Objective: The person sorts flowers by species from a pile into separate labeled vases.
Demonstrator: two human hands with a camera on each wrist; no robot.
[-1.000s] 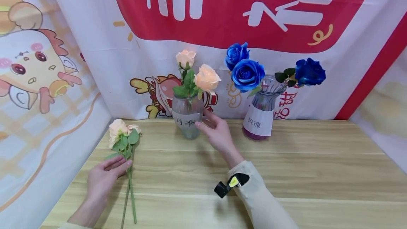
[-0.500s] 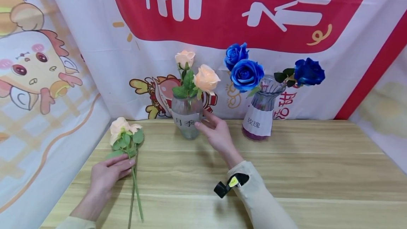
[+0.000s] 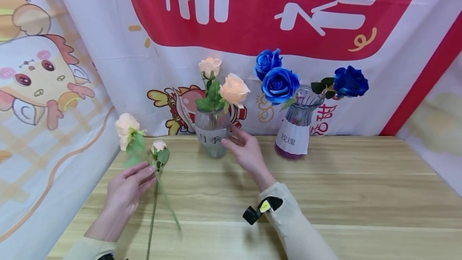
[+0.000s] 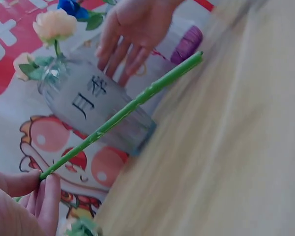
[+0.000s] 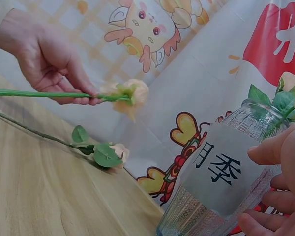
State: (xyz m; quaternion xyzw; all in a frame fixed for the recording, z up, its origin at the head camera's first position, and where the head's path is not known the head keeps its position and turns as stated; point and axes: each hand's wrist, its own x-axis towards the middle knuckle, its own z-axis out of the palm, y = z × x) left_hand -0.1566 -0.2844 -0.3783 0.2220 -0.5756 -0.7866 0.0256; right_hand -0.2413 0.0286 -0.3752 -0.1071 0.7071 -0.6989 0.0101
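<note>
My left hand (image 3: 124, 187) pinches the green stem (image 4: 123, 113) of a peach rose (image 3: 127, 127), its bloom raised toward the left. In the right wrist view, the same bloom (image 5: 130, 96) shows just past the fingertips. A second, smaller peach rose (image 3: 159, 147) lies on the table beside that hand. At the centre stands a glass vase (image 3: 213, 117) with a paper label and two peach roses (image 3: 234, 89) in it. My right hand (image 3: 247, 153) rests its relaxed fingers and thumb against the vase's right side, without wrapping around it.
To the right stands another labelled vase (image 3: 294, 131) with a purple base, holding blue roses (image 3: 280, 85). A printed cloth (image 3: 166, 71) hangs behind the wooden table (image 3: 343, 196), and a patterned cloth (image 3: 32, 155) borders its left side.
My left hand has lifted one peach rose away from the other and tilted it, its lower stem swinging rightward. The smaller rose stays on the table. My right hand has held still.
</note>
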